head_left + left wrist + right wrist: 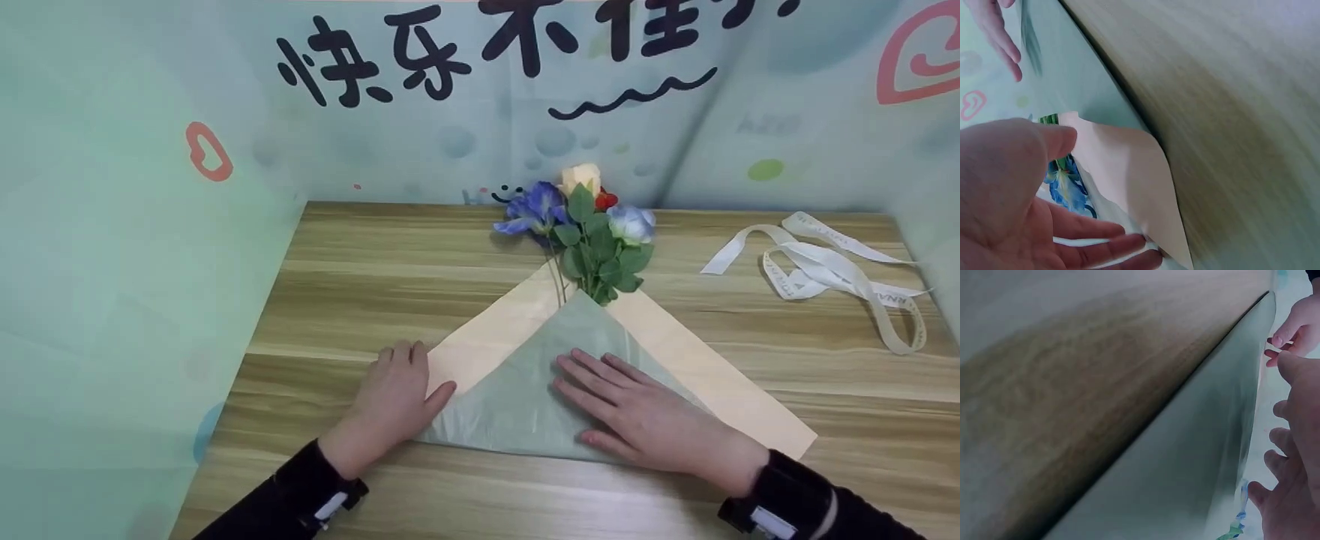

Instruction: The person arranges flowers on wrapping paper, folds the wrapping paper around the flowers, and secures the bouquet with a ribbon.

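Note:
A sheet of wrapping paper lies folded on the table, its green side (517, 397) forming a triangle with peach-coloured flaps (712, 352) to either side. Artificial flowers with green leaves (600, 247) stick out at the top: a purple-blue iris (536, 210), a cream bloom (581, 178), a pale blue one (631, 224) and a bit of red. My left hand (397, 397) rests at the left edge of the paper, thumb over the fold and apart from the fingers (1100, 247). Flat on the green face, fingers spread, my right hand (645, 416) presses the paper.
A white printed ribbon (817, 262) lies in loose loops at the back right of the wooden table (337, 300). Behind the table hangs a pale green backdrop (412, 142) with black writing, and its cloth also rises along the left side.

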